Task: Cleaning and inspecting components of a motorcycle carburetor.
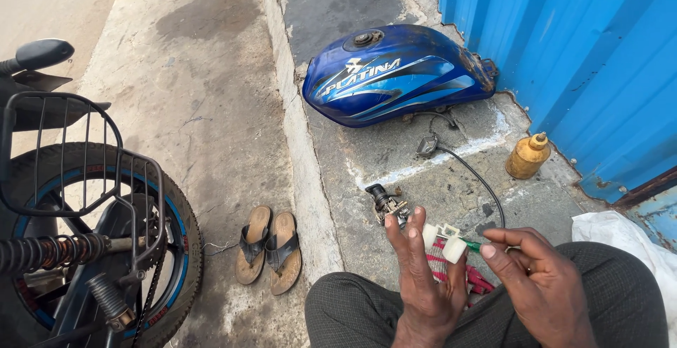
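Note:
My left hand (423,284) is raised palm up, and its fingertips pinch a small white plastic connector (443,241) with short wires. My right hand (539,277) is just to its right, thumb and forefinger closed on a thin green-handled tool (471,245) whose tip meets the connector. Both hands hover over my lap in dark trousers. Red and white wires (474,276) hang below the connector.
A blue motorcycle fuel tank (395,73) lies on the stone step by a blue corrugated wall (578,52). A small metal part (386,201), a black cable (472,175) and a yellow bottle (527,156) lie nearby. Brown sandals (269,248) and a motorcycle rear wheel (99,249) are at left.

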